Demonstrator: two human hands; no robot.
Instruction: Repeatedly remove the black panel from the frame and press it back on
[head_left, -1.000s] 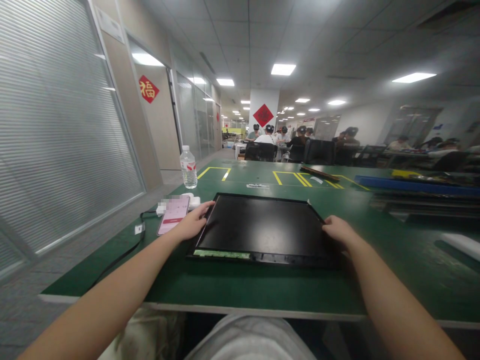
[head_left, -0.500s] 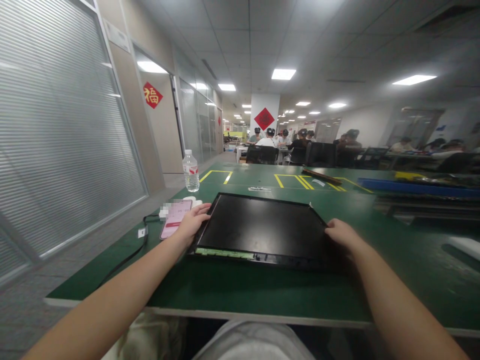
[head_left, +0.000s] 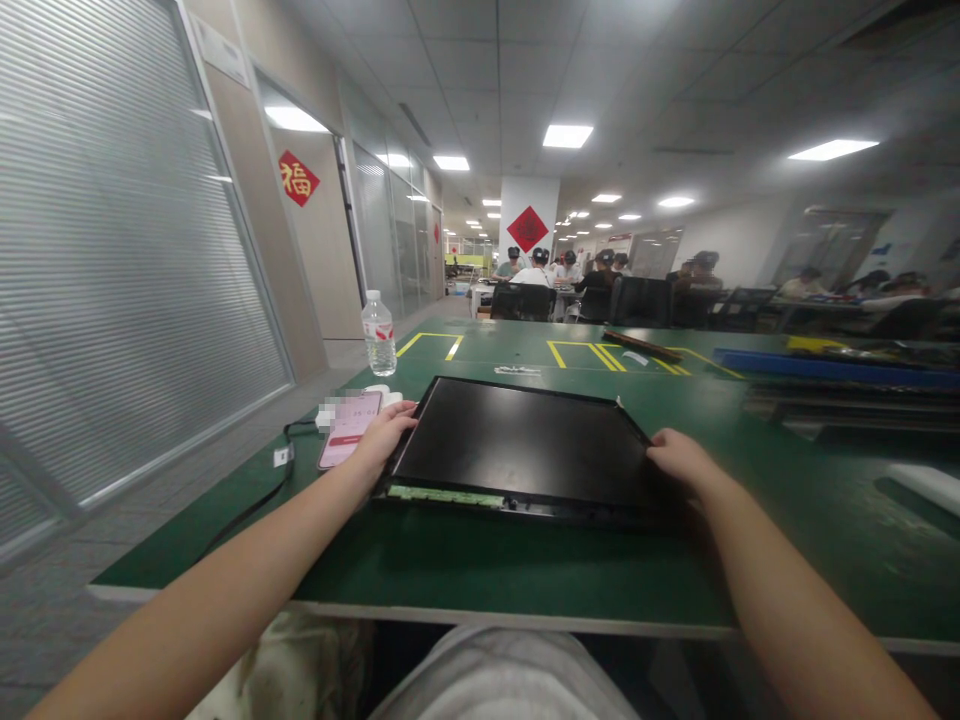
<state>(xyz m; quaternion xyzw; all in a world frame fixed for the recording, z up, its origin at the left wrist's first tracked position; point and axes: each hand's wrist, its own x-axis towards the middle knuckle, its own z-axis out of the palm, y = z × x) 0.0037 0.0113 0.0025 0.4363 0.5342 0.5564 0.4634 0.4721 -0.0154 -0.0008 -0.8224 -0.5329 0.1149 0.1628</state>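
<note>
A black flat screen panel [head_left: 525,440] with a green strip [head_left: 446,496] along its near edge is over the green table [head_left: 517,585]. My left hand [head_left: 388,435] grips its left edge, fingers on the frame. On the opposite side my right hand [head_left: 681,458] is closed on the panel's right edge, its fingertips partly hidden behind the frame. A lit phone [head_left: 351,430] lies just left of my left hand, beside a white object.
Behind the phone stands a water bottle [head_left: 379,335]. A black cable [head_left: 262,510] runs along the table's left side. Yellow tape marks and a brown strip [head_left: 642,346] are at the back. Long blue and dark parts [head_left: 832,368] lie right. People sit at distant tables.
The view has tilted slightly, so the table and panel appear a little higher. Both hands keep their hold on the panel's edges.
</note>
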